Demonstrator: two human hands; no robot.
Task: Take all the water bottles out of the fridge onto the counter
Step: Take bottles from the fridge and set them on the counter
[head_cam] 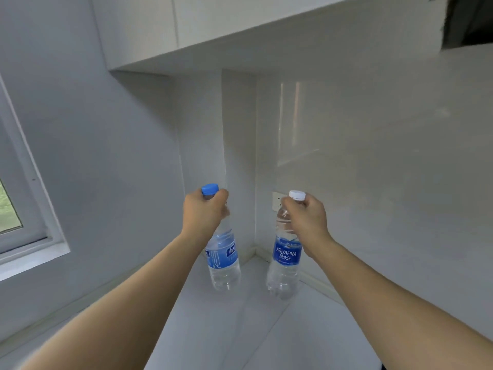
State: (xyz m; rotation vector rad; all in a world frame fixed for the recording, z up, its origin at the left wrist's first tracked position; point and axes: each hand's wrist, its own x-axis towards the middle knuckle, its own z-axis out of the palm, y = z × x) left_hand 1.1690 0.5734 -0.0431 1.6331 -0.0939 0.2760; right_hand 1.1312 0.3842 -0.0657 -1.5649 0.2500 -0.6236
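Note:
My left hand [204, 210] grips the neck of a clear water bottle with a blue cap [224, 263] and a pale blue label. My right hand [306, 218] grips the neck of a clear Aquafina bottle with a white cap [285, 265] and a dark blue label. Both bottles are upright, side by side, with their bases at or just above the white counter [240, 329] near the back corner. I cannot tell whether the bases touch the counter. The fridge is out of view.
White walls meet in a corner behind the bottles. A wall socket [277, 201] sits behind the Aquafina bottle. White upper cabinets [213, 28] hang overhead. A window [16, 209] is on the left wall.

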